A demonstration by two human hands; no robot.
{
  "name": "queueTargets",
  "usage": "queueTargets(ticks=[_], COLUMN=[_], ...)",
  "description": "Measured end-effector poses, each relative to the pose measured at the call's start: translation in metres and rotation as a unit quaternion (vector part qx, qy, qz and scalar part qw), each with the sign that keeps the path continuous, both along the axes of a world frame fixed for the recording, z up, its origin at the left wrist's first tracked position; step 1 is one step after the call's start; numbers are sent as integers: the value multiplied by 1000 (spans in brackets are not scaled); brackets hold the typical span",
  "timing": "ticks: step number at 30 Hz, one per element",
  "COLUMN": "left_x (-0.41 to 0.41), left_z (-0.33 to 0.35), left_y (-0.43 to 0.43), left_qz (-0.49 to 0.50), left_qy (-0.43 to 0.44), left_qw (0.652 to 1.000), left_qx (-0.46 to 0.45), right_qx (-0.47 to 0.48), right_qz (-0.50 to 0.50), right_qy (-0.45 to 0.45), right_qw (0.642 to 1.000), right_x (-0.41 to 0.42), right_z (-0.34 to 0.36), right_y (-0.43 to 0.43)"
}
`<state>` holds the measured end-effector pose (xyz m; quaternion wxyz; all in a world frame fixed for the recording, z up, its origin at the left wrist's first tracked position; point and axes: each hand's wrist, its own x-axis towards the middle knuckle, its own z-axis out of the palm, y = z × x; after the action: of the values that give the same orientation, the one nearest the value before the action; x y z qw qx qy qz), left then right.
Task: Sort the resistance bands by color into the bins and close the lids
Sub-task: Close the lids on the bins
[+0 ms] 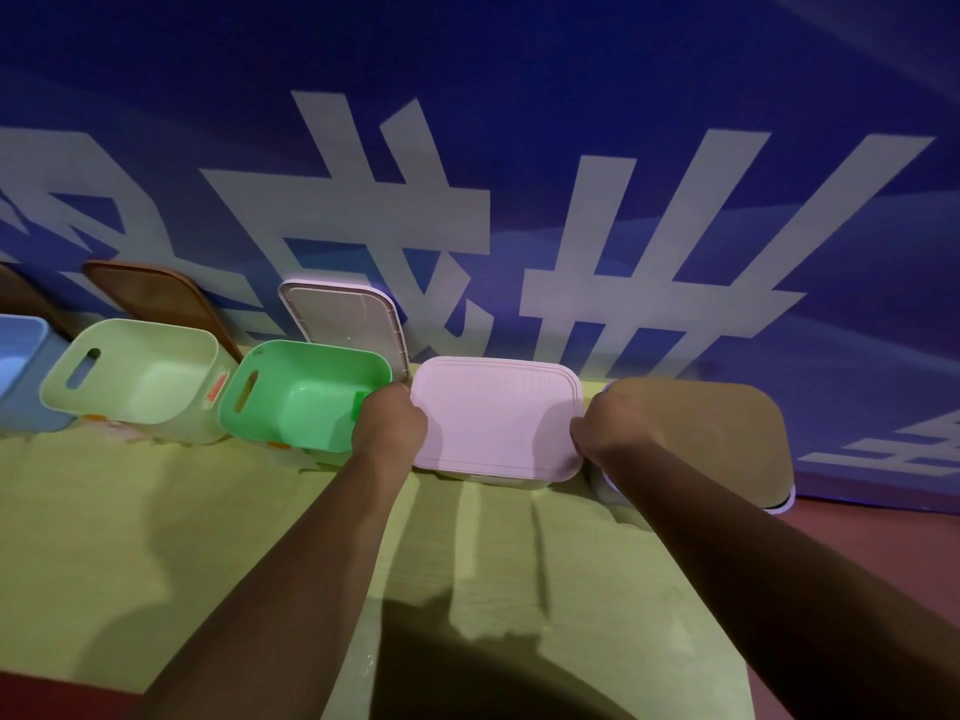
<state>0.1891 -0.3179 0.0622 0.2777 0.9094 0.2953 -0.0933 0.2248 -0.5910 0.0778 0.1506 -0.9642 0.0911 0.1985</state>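
surface: yellow-green mat (156, 537) | on it, in a row — blue bin (21, 366), pale-green bin (62, 374), green bin (234, 410), pink-lidded bin (493, 413), brown-lidded bin (701, 433)

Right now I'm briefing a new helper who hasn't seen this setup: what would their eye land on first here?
The left hand and right hand grip opposite edges of a pink lid lying flat on its bin, mid-row. To its left stand an open green bin and a paler open bin; to its right a brown lid is shut. Behind looms a blue wall with huge white characters.
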Motion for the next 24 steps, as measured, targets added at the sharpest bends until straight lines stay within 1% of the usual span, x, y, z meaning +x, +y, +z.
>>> queueTargets(ticks=[4, 6, 8, 11, 14, 17, 21, 24], left_x=[-3, -4, -7, -10, -12, -3, 17, 33], left_z=[9, 13, 19, 27, 43, 63, 87, 96], left_y=[1, 3, 7, 18, 33, 53, 82, 102], left_qz=[3, 15, 30, 43, 54, 59, 8, -20], left_qy=[-2, -5, -12, -35, -79, -129, -186, -201], left_qw=[1000, 1000, 999, 997, 992, 985, 982, 979], left_qx=[-4, -7, -12, -47, -77, -100, -45, -24], right_qx=[-4, 10, 42, 87, 126, 186, 230, 262], right_qz=[6, 12, 12, 33, 76, 83, 64, 29], right_qy=[-14, -24, -29, -31, -61, -89, -78, -96], right_qw=[1000, 1000, 999, 995, 987, 975, 968, 960], right_x=[0, 0, 2, 6, 9, 11, 13, 10], right_z=[3, 8, 14, 22, 33, 38, 47, 53], right_y=[3, 8, 16, 33, 58, 86, 120, 141])
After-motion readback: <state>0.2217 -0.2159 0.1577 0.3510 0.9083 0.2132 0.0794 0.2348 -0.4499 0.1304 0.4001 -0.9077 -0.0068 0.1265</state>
